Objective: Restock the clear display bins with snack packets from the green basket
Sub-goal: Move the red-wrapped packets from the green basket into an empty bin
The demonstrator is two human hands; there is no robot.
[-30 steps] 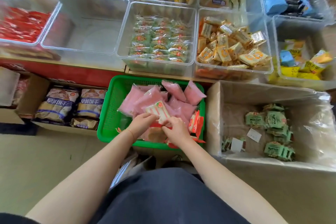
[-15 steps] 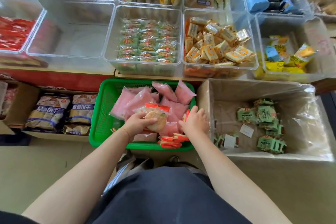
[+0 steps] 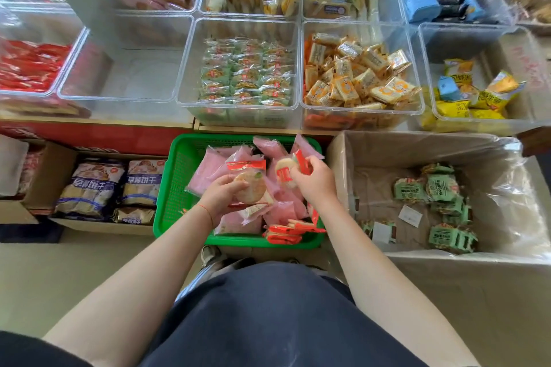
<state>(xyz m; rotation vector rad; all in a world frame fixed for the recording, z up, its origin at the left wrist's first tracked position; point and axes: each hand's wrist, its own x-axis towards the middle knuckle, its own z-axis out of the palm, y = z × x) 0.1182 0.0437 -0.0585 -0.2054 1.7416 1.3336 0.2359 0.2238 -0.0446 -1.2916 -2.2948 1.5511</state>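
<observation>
Shop shelving lined with clear bins (image 3: 238,74) fills the upper view, above a floor crowded with boxes. Just below the shelf edge sits the green basket (image 3: 176,185), heaped with pink packets (image 3: 208,170) and red-edged ones (image 3: 283,234). Over it, the left hand (image 3: 219,197) grips a clear cracker packet (image 3: 249,183) with a red top strip, fingers curled round its lower left side. The right hand (image 3: 316,182) pinches a smaller round snack packet (image 3: 284,171) between thumb and fingers, just beside the first. A thin red cord circles the left wrist. Directly behind the basket, one bin holds neat rows of green-tinted packets (image 3: 247,74); the bin to its right is piled with orange-and-white packets (image 3: 357,74). To the left stands a bin (image 3: 125,68) with nothing visible inside, then one of red packets (image 3: 26,65). Right of the basket, a plastic-lined cardboard box (image 3: 417,146) contains scattered green packets (image 3: 441,188). Left of it, a low carton holds blue-and-white bags (image 3: 89,188).
</observation>
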